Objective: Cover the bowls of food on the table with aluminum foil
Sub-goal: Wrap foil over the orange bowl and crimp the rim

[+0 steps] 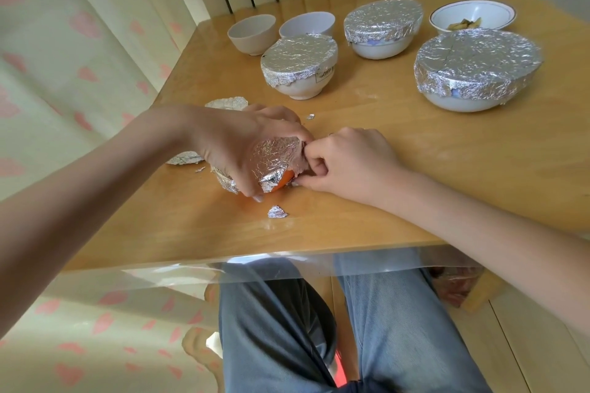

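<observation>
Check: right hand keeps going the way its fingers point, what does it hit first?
The right hand points left, fingers pinching the foil over the orange bowl. It meets that at once, with the left hand just beyond.

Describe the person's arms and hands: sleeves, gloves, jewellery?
Both forearms are bare as far as the frame shows, with no sleeve in view. The left hand and right hand wear no gloves. No watch or bracelet shows on either wrist. Whether a ring is worn cannot be told. Below the table edge, blue jeans cover the legs.
</observation>
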Tool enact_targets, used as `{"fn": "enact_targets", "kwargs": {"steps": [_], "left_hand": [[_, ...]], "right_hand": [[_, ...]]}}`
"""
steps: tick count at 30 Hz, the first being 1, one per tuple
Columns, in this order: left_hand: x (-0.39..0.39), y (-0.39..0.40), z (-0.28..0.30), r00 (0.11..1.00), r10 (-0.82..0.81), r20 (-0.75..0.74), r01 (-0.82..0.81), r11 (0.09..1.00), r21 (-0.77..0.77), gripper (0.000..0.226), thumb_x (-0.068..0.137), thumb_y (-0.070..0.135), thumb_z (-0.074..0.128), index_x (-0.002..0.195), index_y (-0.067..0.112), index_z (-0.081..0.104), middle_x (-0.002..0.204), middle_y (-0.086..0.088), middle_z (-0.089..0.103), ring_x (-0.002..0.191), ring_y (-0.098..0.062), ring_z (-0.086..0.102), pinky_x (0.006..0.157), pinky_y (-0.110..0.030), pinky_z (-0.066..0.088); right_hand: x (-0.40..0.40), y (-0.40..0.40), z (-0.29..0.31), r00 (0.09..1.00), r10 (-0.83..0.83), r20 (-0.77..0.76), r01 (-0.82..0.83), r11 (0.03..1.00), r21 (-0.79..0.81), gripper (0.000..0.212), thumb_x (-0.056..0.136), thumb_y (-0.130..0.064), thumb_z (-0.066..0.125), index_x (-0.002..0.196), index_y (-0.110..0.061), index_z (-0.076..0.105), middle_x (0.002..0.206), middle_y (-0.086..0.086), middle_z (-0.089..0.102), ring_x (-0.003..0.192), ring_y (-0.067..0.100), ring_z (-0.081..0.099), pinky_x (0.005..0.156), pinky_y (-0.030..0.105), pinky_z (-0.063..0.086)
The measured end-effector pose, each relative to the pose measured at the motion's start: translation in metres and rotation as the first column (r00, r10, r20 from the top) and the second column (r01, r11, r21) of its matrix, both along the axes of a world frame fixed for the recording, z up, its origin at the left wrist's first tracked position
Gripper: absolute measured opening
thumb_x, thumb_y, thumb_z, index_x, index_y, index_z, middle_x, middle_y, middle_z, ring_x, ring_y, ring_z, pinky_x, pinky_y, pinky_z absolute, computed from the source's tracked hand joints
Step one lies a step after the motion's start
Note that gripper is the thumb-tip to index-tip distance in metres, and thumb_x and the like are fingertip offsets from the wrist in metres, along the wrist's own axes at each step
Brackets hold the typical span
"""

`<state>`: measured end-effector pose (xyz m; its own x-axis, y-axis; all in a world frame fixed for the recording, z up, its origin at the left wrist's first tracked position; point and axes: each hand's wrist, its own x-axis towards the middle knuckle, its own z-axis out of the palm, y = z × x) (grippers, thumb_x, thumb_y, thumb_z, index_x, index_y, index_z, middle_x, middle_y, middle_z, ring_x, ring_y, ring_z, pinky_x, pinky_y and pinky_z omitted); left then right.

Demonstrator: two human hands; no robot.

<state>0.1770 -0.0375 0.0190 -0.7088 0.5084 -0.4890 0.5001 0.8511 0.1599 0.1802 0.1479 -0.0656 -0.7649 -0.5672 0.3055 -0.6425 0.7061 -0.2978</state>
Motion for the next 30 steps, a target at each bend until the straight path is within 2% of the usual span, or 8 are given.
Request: {"fn": "enact_targets", "kwargs": {"steps": [3, 7, 10, 12, 17, 22, 27, 30], "left_hand": [[0.001, 0.0, 0.0, 1.0, 0.016, -0.021, -0.016, 1.0, -0.003, 0.091, 0.057, 0.035, 0.091, 0.123, 0.061, 0.035, 0.134, 0.024, 0.027, 0.13, -0.012, 0.028, 0.11, -0.034, 0.03], [0.002, -0.002, 0.0, 0.999, 0.039, -0.033, -0.039, 0.999, 0.01, 0.086, 0.057, 0.038, 0.091, 0.124, 0.055, 0.04, 0.133, 0.024, 0.029, 0.129, -0.011, 0.031, 0.108, -0.035, 0.033], [0.0, -0.003, -0.002, 0.996, 0.03, -0.09, -0.03, 1.0, 0.002, 0.091, 0.062, 0.033, 0.089, 0.138, 0.042, 0.041, 0.144, 0.015, 0.033, 0.134, -0.01, 0.03, 0.103, -0.02, 0.023], [-0.002, -0.005, -0.003, 0.992, 0.07, -0.108, -0.069, 0.998, 0.008, 0.096, 0.062, 0.031, 0.088, 0.144, 0.031, 0.039, 0.15, 0.009, 0.033, 0.136, -0.008, 0.028, 0.1, -0.016, 0.02], [0.003, -0.012, 0.0, 0.989, 0.113, -0.096, -0.109, 0.993, 0.044, 0.108, 0.049, 0.047, 0.091, 0.143, 0.036, 0.038, 0.149, 0.011, 0.032, 0.132, -0.006, 0.029, 0.102, -0.023, 0.023], [0.006, -0.016, 0.0, 0.984, 0.167, -0.069, -0.158, 0.98, 0.121, 0.1, 0.036, 0.068, 0.072, 0.127, 0.055, 0.034, 0.143, 0.018, 0.034, 0.128, -0.002, 0.033, 0.098, -0.023, 0.028], [0.009, -0.024, -0.001, 0.987, 0.16, -0.028, -0.151, 0.967, 0.206, 0.081, 0.055, 0.032, 0.093, 0.113, 0.059, 0.044, 0.128, 0.034, 0.034, 0.126, 0.006, 0.035, 0.092, -0.019, 0.031], [0.009, -0.021, -0.002, 0.991, 0.129, -0.036, -0.119, 0.971, 0.208, 0.082, 0.057, 0.03, 0.093, 0.114, 0.061, 0.043, 0.129, 0.034, 0.032, 0.127, 0.004, 0.035, 0.098, -0.022, 0.032]], "right_hand": [[-0.001, 0.011, 0.001, 0.994, -0.079, 0.08, 0.079, 0.997, -0.004, 0.045, 0.077, -0.057, 0.065, 0.06, -0.022, 0.042, 0.062, -0.011, 0.048, 0.072, 0.013, 0.049, 0.063, 0.027, 0.031], [-0.003, 0.02, 0.001, 0.938, -0.048, 0.344, 0.122, 0.973, -0.196, 0.03, 0.067, -0.053, 0.076, 0.076, -0.031, 0.059, 0.061, -0.013, 0.052, 0.062, 0.004, 0.05, 0.063, 0.029, 0.044], [-0.002, 0.014, 0.0, 0.901, -0.035, 0.433, 0.161, 0.952, -0.259, 0.04, 0.063, -0.061, 0.075, 0.088, -0.031, 0.068, 0.059, -0.015, 0.053, 0.059, -0.001, 0.049, 0.061, 0.027, 0.04], [-0.002, 0.006, -0.002, 0.885, -0.033, 0.464, 0.197, 0.93, -0.309, 0.034, 0.063, -0.06, 0.076, 0.079, -0.03, 0.07, 0.051, -0.017, 0.053, 0.05, -0.003, 0.047, 0.055, 0.024, 0.034], [-0.003, -0.007, -0.004, 0.846, 0.004, 0.533, 0.252, 0.878, -0.406, 0.024, 0.066, -0.044, 0.082, 0.06, -0.029, 0.065, 0.041, -0.021, 0.048, 0.041, -0.002, 0.043, 0.053, 0.023, 0.034], [0.0, -0.006, -0.004, 0.89, -0.063, 0.452, 0.239, 0.908, -0.344, 0.021, 0.073, -0.033, 0.076, 0.06, -0.026, 0.061, 0.046, -0.012, 0.047, 0.046, 0.003, 0.042, 0.052, 0.024, 0.033], [-0.003, -0.004, -0.007, 0.924, -0.256, 0.283, 0.339, 0.892, -0.3, 0.023, 0.076, -0.023, 0.068, 0.064, -0.022, 0.048, 0.055, -0.007, 0.049, 0.063, 0.019, 0.055, 0.056, 0.031, 0.045], [-0.004, -0.003, -0.007, 0.949, -0.251, 0.188, 0.301, 0.902, -0.311, 0.016, 0.08, -0.012, 0.062, 0.076, -0.023, 0.052, 0.06, -0.01, 0.045, 0.068, 0.022, 0.055, 0.061, 0.039, 0.05]]}}
